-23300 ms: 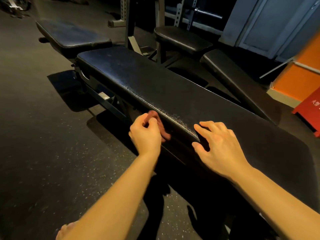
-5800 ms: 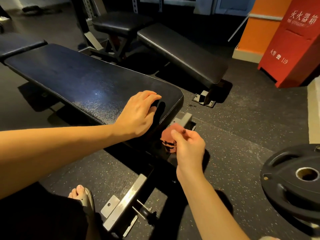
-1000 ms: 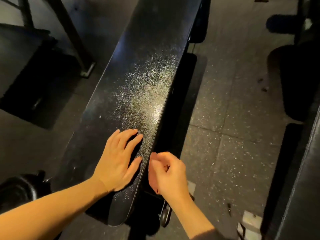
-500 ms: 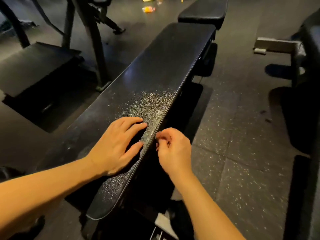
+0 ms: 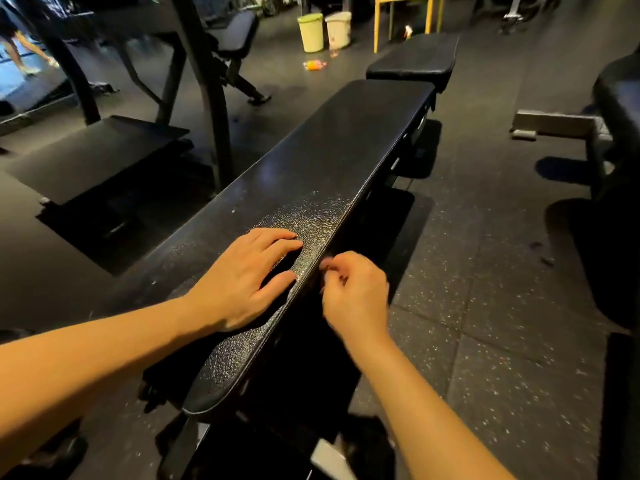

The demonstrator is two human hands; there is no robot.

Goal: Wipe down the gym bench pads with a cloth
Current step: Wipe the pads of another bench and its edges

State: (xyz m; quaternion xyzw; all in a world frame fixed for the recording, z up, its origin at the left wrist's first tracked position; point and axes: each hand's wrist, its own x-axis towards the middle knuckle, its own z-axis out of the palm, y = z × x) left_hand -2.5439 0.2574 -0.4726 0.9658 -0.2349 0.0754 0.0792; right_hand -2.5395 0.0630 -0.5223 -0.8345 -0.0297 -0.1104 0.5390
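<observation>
left hand [image 5: 242, 277] flat on bench pad [image 5: 341, 150], right hand [image 5: 356, 294] seemingly pinching cloth [image 5: 326, 264]

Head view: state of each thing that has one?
bench pad: flat, level.
left hand: open, flat on the bench pad's top.
right hand: curled, pinching the cloth at the bench pad's side edge.
cloth: bunched, mostly hidden in the right hand.
two bins: upright, no lids.

open floor [image 5: 485, 271] right of bench [image 5: 329, 161], rack [image 5: 207, 98] left
</observation>
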